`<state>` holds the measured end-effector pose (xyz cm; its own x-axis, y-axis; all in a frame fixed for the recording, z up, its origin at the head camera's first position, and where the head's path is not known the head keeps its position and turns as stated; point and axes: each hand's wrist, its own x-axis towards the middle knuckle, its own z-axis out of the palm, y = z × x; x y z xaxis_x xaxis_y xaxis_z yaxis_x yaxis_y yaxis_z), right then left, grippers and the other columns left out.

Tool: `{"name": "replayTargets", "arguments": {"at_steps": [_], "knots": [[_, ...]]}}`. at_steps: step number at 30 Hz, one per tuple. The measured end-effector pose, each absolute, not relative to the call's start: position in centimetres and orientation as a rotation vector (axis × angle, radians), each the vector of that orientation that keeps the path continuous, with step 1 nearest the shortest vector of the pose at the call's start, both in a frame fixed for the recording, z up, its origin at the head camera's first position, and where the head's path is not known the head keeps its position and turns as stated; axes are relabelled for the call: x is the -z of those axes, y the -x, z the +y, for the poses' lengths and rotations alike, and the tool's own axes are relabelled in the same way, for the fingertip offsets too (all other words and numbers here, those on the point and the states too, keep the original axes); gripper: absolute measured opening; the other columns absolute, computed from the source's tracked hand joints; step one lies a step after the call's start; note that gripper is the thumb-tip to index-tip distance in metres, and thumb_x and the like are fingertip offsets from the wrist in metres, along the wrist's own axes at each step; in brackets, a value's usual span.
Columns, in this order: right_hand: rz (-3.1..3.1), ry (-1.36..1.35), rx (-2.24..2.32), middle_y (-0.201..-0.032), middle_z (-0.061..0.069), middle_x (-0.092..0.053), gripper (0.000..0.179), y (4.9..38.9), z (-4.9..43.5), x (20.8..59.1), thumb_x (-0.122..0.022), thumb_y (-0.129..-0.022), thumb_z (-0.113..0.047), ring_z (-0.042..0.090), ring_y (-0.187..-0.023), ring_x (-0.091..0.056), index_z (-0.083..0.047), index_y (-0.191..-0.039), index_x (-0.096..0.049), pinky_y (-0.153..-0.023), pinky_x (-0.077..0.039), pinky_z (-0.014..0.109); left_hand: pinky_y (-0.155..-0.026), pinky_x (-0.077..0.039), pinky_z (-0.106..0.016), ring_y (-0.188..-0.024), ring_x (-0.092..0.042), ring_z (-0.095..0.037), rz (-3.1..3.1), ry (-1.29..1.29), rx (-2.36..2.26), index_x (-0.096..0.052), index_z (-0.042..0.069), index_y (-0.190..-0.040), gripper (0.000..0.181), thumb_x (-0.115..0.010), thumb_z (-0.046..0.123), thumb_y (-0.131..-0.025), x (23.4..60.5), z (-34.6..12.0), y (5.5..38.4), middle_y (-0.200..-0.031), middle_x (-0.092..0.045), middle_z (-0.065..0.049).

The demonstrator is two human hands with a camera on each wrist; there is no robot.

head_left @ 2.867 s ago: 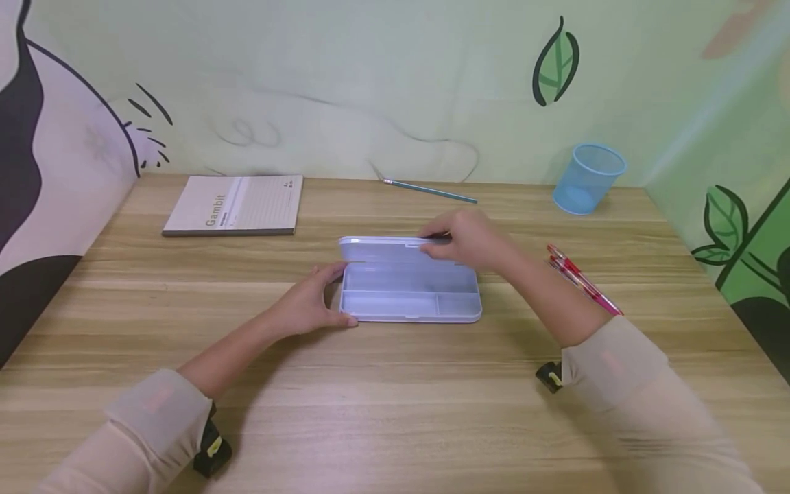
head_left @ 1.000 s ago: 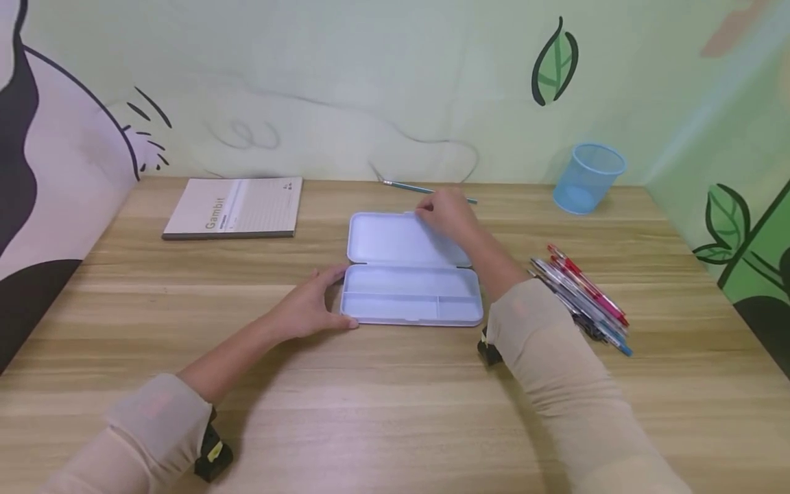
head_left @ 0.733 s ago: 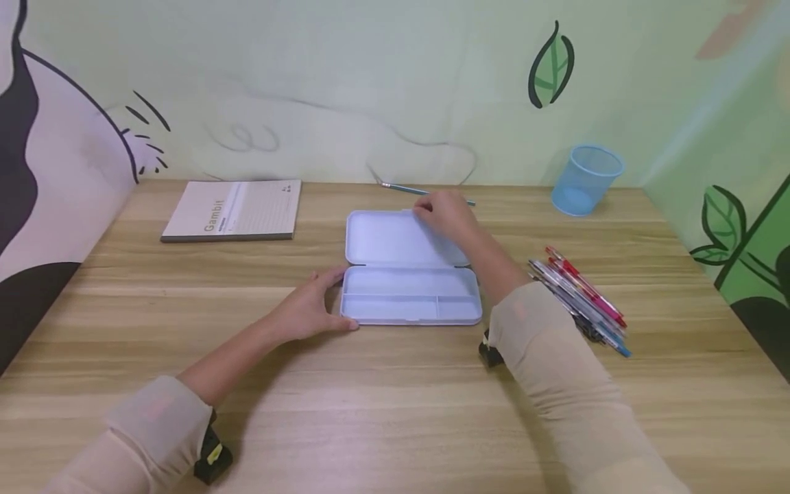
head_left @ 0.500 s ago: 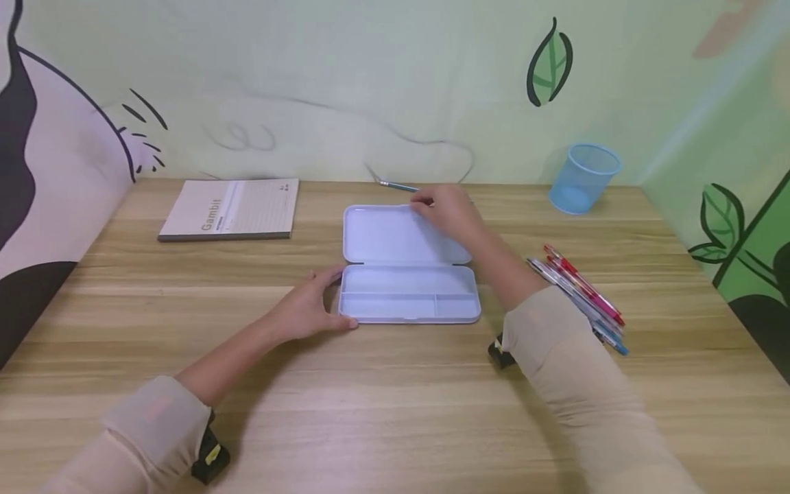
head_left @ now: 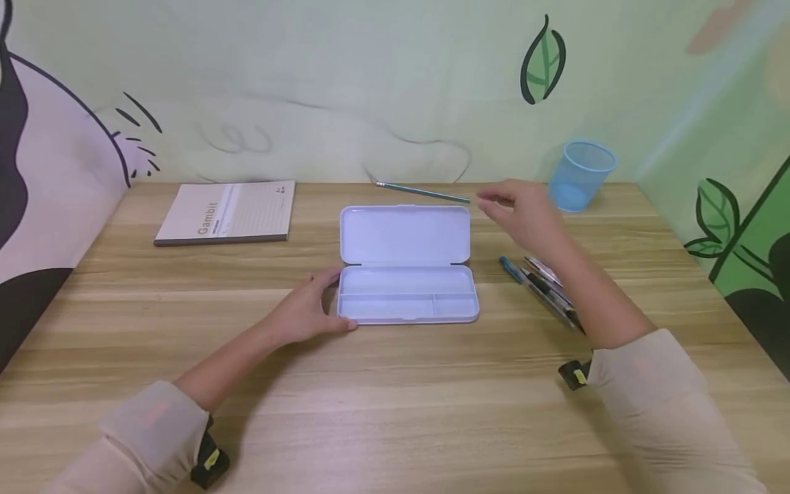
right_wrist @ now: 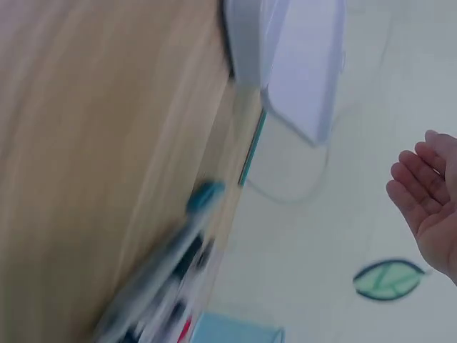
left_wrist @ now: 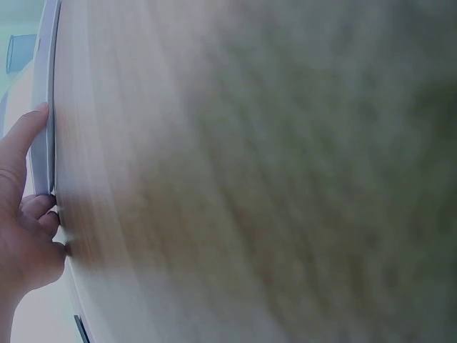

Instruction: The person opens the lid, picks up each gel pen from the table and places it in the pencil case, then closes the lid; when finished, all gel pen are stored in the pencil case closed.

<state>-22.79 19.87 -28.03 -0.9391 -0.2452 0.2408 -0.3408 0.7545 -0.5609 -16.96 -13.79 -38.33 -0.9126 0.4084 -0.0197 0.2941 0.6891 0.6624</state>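
A pale blue pencil case [head_left: 389,280] lies unfolded on the table, its lid [head_left: 404,234] tipped back toward the wall. One long compartment runs behind a front row of two smaller ones, all bare. My left hand [head_left: 302,307] holds the case's left end, thumb at the front corner and fingers at the back; in the left wrist view the hand [left_wrist: 28,229] touches the case's edge [left_wrist: 44,153]. To the right of the lid, my right hand [head_left: 524,214] is raised with loosely bent fingers and nothing in them. The right wrist view shows its palm [right_wrist: 435,207].
Behind the case lies a teal pencil [head_left: 422,192]. Several pens [head_left: 543,291] lie to the right, partly hidden by my right forearm. A blue mesh pen cup [head_left: 580,175] stands at the back right. A notebook [head_left: 225,211] rests at the back left.
The lid has gone from half raised to lying back. My right hand has let go of its edge and moved right. My left hand has stayed on the case.
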Motion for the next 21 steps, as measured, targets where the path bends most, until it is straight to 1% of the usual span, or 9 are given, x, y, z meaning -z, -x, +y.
{"name": "replayTargets", "arguments": {"at_steps": [6, 8, 12, 15, 21], "knots": [[-2.797, -0.429, -0.963, -0.112, 0.019, -0.062, 0.028, 20.0, 23.2, 28.2, -0.06, -0.091, -0.016, 0.033, -0.102, -0.059, 0.002, -0.111, -0.064, -0.085, -0.048, 0.046, -0.109, -0.014, -0.052, -0.128, -0.035, -0.034, 2.73, -0.574, -1.039, -0.034, -0.001, -0.139, 0.092, -0.081, 0.034, -0.068, 38.4, -13.9, 17.0, -0.137, -0.043, -0.019], [-2.785, -0.425, -0.928, -0.109, 0.019, -0.063, 0.025, 19.3, 24.2, 28.6, -0.061, -0.089, -0.013, 0.033, -0.097, -0.061, 0.003, -0.108, -0.065, -0.082, -0.05, 0.045, -0.109, -0.013, -0.051, -0.128, -0.035, -0.033, 2.733, -0.577, -1.042, -0.034, -0.001, -0.139, 0.092, -0.081, 0.033, -0.068, 38.5, -13.9, 17.0, -0.137, -0.043, -0.019], [-2.796, -0.407, -0.862, -0.104, 0.02, -0.065, 0.022, 18.2, 25.7, 29.3, -0.063, -0.088, -0.011, 0.032, -0.089, -0.065, 0.003, -0.104, -0.068, -0.073, -0.053, 0.042, -0.11, -0.01, -0.049, -0.128, -0.036, -0.032, 2.74, -0.59, -1.04, -0.035, -0.001, -0.138, 0.09, -0.081, 0.033, -0.068, 38.6, -14.0, 17.0, -0.136, -0.044, -0.02], [-2.79, -0.467, -0.807, -0.1, 0.021, -0.066, 0.02, 17.7, 26.6, 29.9, -0.065, -0.086, -0.008, 0.034, -0.084, -0.066, 0.005, -0.101, -0.068, -0.069, -0.054, 0.042, -0.11, -0.01, -0.05, -0.127, -0.037, -0.032, 2.746, -0.591, -1.032, -0.035, -0.002, -0.138, 0.09, -0.081, 0.033, -0.068, 38.6, -14.1, 17.1, -0.136, -0.044, -0.02], [-2.851, -0.581, -0.688, -0.099, 0.023, -0.065, 0.022, 17.2, 27.7, 31.4, -0.068, -0.083, -0.007, 0.035, -0.083, -0.065, 0.008, -0.1, -0.067, -0.07, -0.054, 0.045, -0.11, -0.01, -0.05, -0.127, -0.037, -0.032, 2.744, -0.593, -1.028, -0.035, -0.003, -0.138, 0.091, -0.081, 0.033, -0.068, 38.6, -14.0, 17.1, -0.136, -0.044, -0.021]]}}
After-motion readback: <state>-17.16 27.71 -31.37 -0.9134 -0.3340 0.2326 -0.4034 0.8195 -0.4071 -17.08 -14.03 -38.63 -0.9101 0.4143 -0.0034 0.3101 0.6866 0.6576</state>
